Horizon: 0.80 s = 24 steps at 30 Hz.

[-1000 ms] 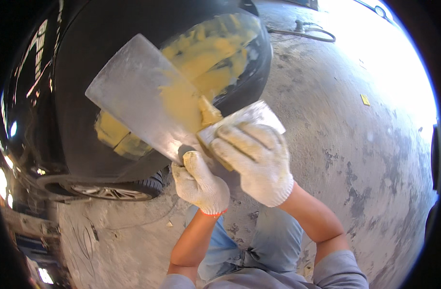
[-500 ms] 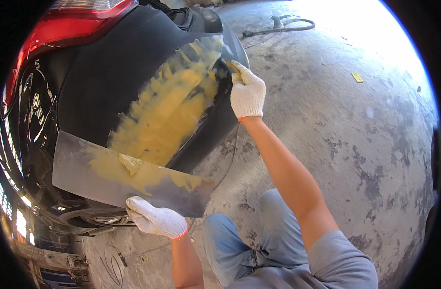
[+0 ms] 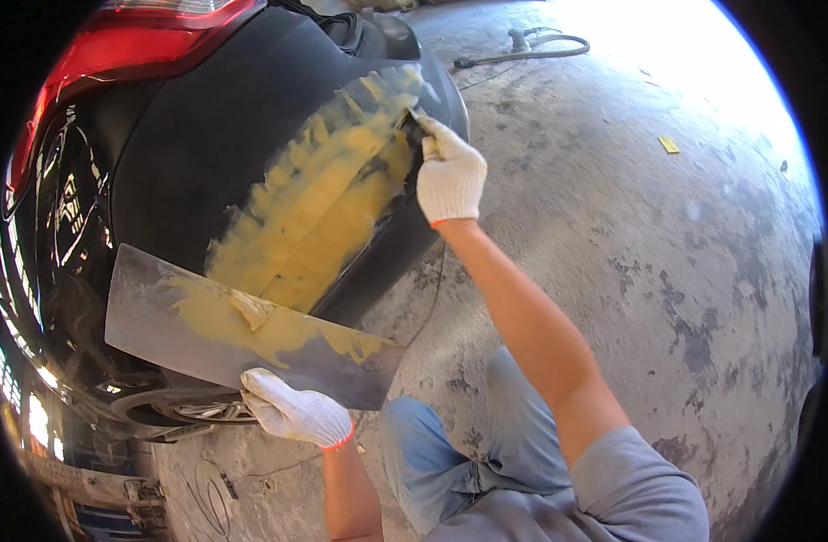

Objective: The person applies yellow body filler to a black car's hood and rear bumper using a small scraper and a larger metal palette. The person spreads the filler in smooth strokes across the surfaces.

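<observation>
My left hand (image 3: 292,405), in a white knit glove, grips the lower edge of a wide grey metal plate (image 3: 156,312), which carries a smear and lump of yellow putty (image 3: 249,312). My gloved right hand (image 3: 452,176) holds a thin spreader (image 3: 412,116), mostly hidden by the fingers, against the upper right part of a long yellow putty patch (image 3: 323,217) on the black rear panel (image 3: 188,144) of a car. The patch is streaked, with pale thin edges.
A red tail light (image 3: 116,41) sits at the upper left, a wheel (image 3: 197,411) below the plate. On the concrete floor (image 3: 658,316) lie a tool with a hose (image 3: 549,45), a yellow card (image 3: 668,144) and cables (image 3: 210,492). My bent knees (image 3: 414,443) are below.
From a second ago, the plate has dropped lower left and my hands have separated, the right moving up to the patch. In the last half second my right hand shifted slightly left along it.
</observation>
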Motion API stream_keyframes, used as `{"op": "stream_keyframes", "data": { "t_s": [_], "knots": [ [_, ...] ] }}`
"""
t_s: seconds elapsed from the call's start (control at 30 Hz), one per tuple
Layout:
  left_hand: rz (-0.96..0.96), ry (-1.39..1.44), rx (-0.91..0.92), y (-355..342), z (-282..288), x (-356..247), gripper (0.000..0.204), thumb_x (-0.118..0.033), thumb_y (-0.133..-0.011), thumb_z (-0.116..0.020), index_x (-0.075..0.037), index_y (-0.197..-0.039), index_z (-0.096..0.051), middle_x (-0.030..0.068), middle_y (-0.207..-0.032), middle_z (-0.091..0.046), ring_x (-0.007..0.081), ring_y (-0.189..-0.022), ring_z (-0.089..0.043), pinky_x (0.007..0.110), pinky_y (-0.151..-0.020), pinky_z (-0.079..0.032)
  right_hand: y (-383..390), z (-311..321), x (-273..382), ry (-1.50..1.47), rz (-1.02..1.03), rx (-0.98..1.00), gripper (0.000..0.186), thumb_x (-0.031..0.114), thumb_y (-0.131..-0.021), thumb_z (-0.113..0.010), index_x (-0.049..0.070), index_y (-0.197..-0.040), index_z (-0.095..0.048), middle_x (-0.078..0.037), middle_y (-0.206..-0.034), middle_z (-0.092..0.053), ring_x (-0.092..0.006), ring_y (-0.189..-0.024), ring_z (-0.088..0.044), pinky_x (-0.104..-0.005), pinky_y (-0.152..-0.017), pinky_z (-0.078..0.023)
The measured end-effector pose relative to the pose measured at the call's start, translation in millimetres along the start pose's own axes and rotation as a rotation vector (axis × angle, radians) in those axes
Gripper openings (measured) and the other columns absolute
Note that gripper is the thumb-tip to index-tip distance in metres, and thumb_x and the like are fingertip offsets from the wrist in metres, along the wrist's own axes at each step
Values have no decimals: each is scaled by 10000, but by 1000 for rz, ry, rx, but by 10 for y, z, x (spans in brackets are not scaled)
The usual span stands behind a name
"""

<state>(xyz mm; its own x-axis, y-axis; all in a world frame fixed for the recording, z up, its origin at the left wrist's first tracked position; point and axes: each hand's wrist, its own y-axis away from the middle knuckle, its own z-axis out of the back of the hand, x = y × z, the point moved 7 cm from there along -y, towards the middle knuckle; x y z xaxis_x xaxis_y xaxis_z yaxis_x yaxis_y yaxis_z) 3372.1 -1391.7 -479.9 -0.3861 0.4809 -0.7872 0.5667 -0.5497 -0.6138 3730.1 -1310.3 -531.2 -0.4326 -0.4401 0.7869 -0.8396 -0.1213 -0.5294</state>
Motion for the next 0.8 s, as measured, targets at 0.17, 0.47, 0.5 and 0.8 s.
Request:
{"op": "stream_keyframes", "data": {
  "t_s": [0.17, 0.47, 0.5, 0.8],
  "knots": [
    [3, 29, 37, 13, -74, -9, 442, -318, -1148, -586, 81, -968, -644, 62, -868, -562, 162, -791, -484, 323, -716, -471, 375, -42, 336, 105, 189, -75, 269, 20, -925, -694, 110, -1142, -825, -120, -1097, -808, -327, -996, -770, -402, -882, -593],
    [-16, 27, 25, 57, -51, -116, 445, -320, -1150, -584, 84, -975, -648, 67, -876, -565, 171, -803, -491, 332, -742, -480, 279, 219, 229, 72, 48, -30, 288, -6, -969, -691, 81, -1217, -807, -170, -1138, -806, -334, -1049, -783, -369, -937, -606],
    [-34, -2, 22, 41, -22, -128, 448, -321, -1151, -580, 87, -979, -648, 70, -882, -566, 172, -809, -493, 333, -749, -482, 125, 202, 109, 82, -32, -42, 282, 39, -999, -680, 87, -1248, -804, -194, -1090, -801, -325, -1002, -786, -371, -901, -599],
    [-2, -15, 25, -1, 44, -10, 421, -305, -1150, -587, 80, -996, -654, 76, -903, -573, 175, -832, -500, 323, -775, -485, 80, -26, 131, 88, 16, 19, 342, -7, -924, -662, 135, -1189, -826, -178, -1050, -790, -360, -943, -765, -419, -850, -598]
  ]
}}
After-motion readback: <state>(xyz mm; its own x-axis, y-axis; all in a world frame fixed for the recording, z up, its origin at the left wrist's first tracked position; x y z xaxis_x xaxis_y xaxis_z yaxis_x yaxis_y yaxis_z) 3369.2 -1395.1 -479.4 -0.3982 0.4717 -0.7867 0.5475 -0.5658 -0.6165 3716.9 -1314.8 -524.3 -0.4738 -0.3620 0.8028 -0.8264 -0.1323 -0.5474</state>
